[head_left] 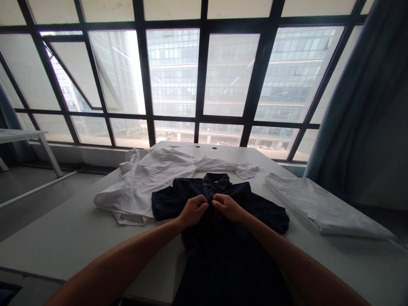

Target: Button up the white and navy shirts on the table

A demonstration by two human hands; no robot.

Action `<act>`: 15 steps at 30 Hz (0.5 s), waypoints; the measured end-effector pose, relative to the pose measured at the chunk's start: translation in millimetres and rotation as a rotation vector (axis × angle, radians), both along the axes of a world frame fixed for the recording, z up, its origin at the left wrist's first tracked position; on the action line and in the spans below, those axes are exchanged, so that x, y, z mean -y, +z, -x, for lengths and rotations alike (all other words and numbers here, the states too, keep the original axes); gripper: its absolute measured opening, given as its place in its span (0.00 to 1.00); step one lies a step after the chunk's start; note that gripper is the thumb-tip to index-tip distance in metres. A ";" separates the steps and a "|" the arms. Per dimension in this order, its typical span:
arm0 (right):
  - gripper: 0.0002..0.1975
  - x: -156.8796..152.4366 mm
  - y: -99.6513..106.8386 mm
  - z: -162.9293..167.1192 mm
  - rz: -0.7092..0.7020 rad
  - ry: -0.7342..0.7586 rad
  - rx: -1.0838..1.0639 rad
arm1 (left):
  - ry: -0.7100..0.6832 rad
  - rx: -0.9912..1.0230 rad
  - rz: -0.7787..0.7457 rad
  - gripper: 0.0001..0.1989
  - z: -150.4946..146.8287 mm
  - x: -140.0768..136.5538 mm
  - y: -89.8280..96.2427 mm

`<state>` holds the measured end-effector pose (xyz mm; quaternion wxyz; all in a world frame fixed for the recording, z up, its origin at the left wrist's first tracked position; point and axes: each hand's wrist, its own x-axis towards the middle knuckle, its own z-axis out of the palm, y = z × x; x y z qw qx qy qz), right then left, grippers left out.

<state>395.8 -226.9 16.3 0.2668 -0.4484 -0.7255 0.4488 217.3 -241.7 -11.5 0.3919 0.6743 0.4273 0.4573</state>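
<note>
A dark navy polo shirt (229, 250) lies face up on the white table (63, 229), its collar (216, 180) toward the window and its lower part toward me. My left hand (194, 210) pinches the front placket just below the collar. Close beside it, my right hand (227, 207) pinches the other side of the same placket. Both hands are closed, fingertips almost meeting. Any button between them is too small and dark to make out. The short sleeves spread out to either side.
A rumpled white shirt (153, 170) lies behind and left of the polo shirt. Folded white cloth (321, 204) rests at the right. A blue curtain (347, 106) hangs at the right, and another white table (25, 136) stands at the far left. Large windows line the back.
</note>
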 end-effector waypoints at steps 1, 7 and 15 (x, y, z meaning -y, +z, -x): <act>0.06 -1.3 -3.4 -0.3 -0.007 0.031 0.000 | -0.013 0.017 0.004 0.10 -0.8 0.6 0.6; 0.09 -3.7 -7.4 0.7 -0.297 0.079 0.158 | -0.089 0.045 0.011 0.10 0.4 3.0 8.1; 0.05 1.6 36.9 -40.8 -0.132 -0.036 0.893 | -0.169 -0.369 -0.084 0.06 16.1 8.1 14.7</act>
